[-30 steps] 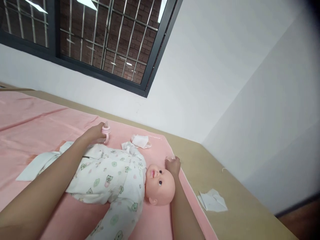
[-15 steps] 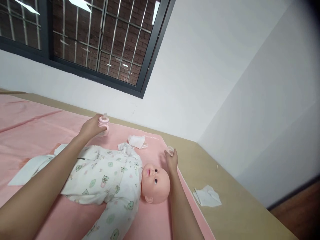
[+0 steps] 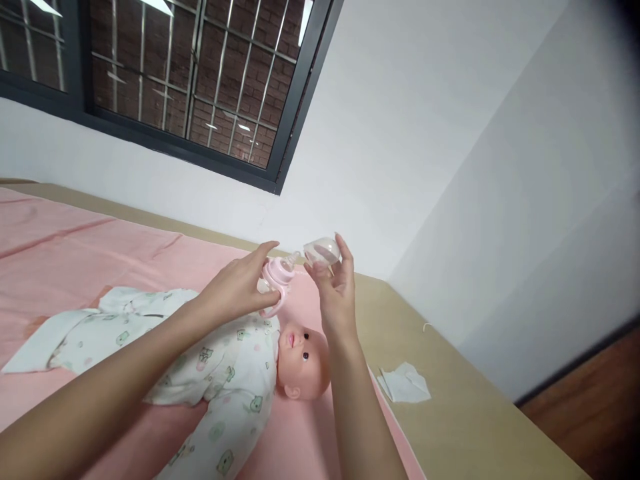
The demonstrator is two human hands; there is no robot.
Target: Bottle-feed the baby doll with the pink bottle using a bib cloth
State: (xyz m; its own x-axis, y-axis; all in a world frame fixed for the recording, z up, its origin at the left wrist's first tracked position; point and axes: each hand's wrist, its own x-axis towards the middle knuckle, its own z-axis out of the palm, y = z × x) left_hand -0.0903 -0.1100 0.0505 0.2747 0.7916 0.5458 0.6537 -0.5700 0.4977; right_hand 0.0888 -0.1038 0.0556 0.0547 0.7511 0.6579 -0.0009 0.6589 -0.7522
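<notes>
Half-closed fingers of the right hand (image 3: 339,303) have brought the clear cap (image 3: 324,252) near the still-bare teat (image 3: 294,259) of the bottle (image 3: 281,271) clasped in the left hand (image 3: 235,283).

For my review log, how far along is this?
Looks done: the baby bottle and clear cap are both up off the pink sheet.
In hand: the left hand has the bottle, the right hand the cap, near the bare teat.
Left: the cap isn't on; seating it probably remains.
</notes>
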